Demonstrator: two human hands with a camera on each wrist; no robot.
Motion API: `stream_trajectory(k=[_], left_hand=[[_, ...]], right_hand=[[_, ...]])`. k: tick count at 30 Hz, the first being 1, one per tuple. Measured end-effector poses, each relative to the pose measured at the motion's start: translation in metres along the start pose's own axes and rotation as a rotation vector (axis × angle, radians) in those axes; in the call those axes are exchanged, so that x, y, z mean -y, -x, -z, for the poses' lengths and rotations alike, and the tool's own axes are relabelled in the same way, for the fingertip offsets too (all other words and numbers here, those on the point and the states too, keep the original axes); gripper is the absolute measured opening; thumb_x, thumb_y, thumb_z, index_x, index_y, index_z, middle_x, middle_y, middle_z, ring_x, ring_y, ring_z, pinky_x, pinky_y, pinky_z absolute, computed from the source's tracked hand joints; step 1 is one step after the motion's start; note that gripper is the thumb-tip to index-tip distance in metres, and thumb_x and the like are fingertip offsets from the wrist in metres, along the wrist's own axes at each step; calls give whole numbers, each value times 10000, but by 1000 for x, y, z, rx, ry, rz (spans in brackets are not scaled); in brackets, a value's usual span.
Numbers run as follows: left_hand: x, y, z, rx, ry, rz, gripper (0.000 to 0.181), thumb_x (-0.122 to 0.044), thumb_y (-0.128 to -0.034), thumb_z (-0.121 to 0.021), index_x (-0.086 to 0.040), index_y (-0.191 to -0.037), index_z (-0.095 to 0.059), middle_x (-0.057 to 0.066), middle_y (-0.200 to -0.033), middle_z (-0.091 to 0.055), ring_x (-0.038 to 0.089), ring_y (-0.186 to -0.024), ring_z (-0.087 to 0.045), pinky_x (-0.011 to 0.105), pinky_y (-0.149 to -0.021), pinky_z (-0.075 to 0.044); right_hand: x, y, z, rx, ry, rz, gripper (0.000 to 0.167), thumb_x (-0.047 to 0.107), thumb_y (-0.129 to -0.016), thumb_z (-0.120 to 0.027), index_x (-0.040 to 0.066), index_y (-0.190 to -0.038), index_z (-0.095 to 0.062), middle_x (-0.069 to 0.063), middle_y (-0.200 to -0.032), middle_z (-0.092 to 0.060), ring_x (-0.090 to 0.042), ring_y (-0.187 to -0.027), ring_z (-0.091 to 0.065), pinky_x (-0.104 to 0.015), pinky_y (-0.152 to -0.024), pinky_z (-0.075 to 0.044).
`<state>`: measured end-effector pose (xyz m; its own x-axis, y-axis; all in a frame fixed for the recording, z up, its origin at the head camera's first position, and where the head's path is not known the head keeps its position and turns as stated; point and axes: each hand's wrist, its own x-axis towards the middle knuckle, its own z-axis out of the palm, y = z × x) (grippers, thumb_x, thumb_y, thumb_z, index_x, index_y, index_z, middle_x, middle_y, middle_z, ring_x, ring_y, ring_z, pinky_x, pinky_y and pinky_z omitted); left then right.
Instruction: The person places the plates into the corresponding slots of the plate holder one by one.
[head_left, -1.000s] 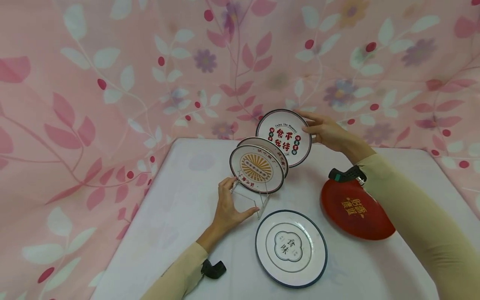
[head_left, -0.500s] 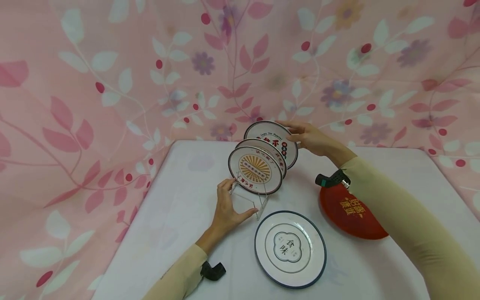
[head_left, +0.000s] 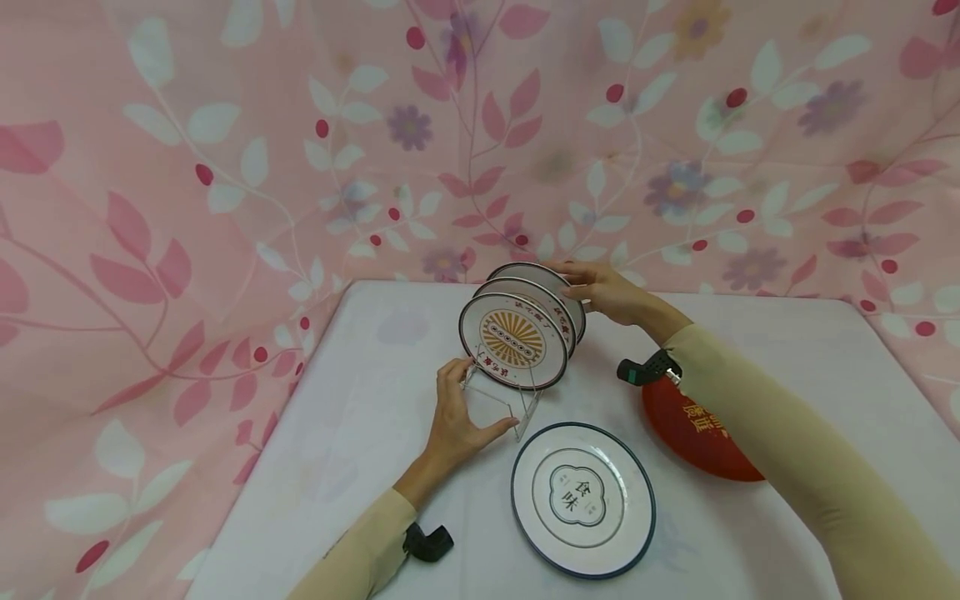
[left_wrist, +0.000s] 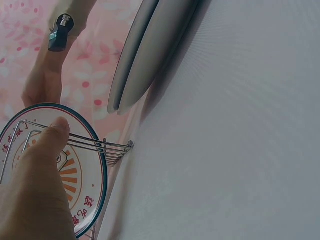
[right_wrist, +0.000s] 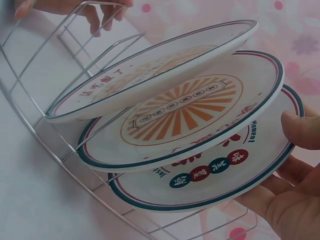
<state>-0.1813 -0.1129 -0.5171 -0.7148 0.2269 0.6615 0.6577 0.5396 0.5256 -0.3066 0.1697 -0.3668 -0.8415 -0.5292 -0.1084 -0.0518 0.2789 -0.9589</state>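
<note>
Three round dark-rimmed plates stand on edge in a wire dish rack. The front plate bears an orange sunburst, as does the middle plate behind it. At the rear, a plate with red lettering is pinched at its outer edge by my right hand, thumb on its face and fingers behind. Its lower edge sits among the rack wires. My left hand grips the rack's near end, with the thumb across a wire. In the head view the front plates hide most of the rear one.
A white plate with a blue rim lies flat in front of the rack. To the right, a red plate with gold characters is partly covered by the right sleeve. A floral cloth hangs behind the white table.
My right hand has moved left and down with the lettered plate, bringing it behind the other two, into the rack. My left hand has stayed on the rack.
</note>
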Motion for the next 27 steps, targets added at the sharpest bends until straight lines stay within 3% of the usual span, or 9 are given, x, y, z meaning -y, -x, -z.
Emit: stream_trajectory(k=[4, 9, 12, 15, 18, 22, 24, 27], left_hand=[[-1, 0, 0, 0, 0, -5, 1092, -611, -703, -788, 73, -1407, -309, 225, -1386, -342, 267, -1323, -331, 410, -1087, -382], [-1, -3, 0, -16, 5, -27, 1092, -608, -705, -787, 74, -1409, -308, 237, -1378, -349, 278, -1315, -338, 419, -1082, -379], [0, -2, 1, -21, 4, -30, 1088, -617, -709, -778, 53, -1422, -302, 237, -1375, -352, 277, -1309, -343, 417, -1075, -386], [1, 0, 2, -23, 2, -28, 1078, -629, -718, -762, 29, -1434, -296, 232, -1372, -354, 275, -1301, -349, 412, -1061, -399], [0, 1, 3, -22, 2, -29, 1073, -626, -723, -760, 16, -1442, -289, 235, -1369, -355, 277, -1295, -351, 409, -1050, -407], [0, 0, 7, -34, 3, -34, 1077, -604, -721, -777, 40, -1436, -295, 239, -1366, -358, 282, -1290, -356, 411, -1044, -407], [1, -1, 8, -38, 3, -35, 1080, -592, -716, -789, 53, -1431, -299, 232, -1369, -356, 283, -1289, -359, 409, -1044, -407], [2, -2, 8, -41, 5, -46, 1081, -569, -712, -805, 74, -1422, -305, 224, -1370, -356, 294, -1280, -365, 413, -1038, -411]], right_hand=[[-2, -1, 0, 3, -9, -15, 553, 105, -1025, -480, 150, -1546, -299, -149, -1594, -240, -312, -1339, -430, -550, -1025, -448], [-1, -1, 1, 4, -30, -17, 551, 103, -1031, -465, 136, -1550, -283, -183, -1546, -340, -222, -1257, -506, -467, -998, -485], [1, 0, -1, 1, -35, -14, 556, 114, -1031, -472, 150, -1552, -282, -193, -1542, -340, -271, -1315, -463, -506, -1040, -449], [4, 5, -4, -34, 45, 48, 581, 146, -1020, -506, 148, -1554, -276, -217, -1539, -344, -355, -1389, -378, -586, -1097, -356], [12, 19, -6, -132, 64, 127, 568, 163, -1008, -532, 162, -1536, -324, -227, -1509, -397, -374, -1399, -370, -571, -1127, -321], [17, 50, -7, -199, 20, 240, 502, 150, -1010, -527, 151, -1496, -401, -216, -1459, -474, -280, -1359, -456, -358, -1107, -409], [10, 67, -8, -201, 24, 270, 469, 123, -1015, -511, 130, -1477, -431, -202, -1438, -504, -199, -1324, -501, -255, -1049, -450], [-11, 92, -15, -198, 53, 270, 419, 93, -1019, -497, 70, -1437, -470, -208, -1397, -538, -121, -1251, -558, -192, -981, -480]])
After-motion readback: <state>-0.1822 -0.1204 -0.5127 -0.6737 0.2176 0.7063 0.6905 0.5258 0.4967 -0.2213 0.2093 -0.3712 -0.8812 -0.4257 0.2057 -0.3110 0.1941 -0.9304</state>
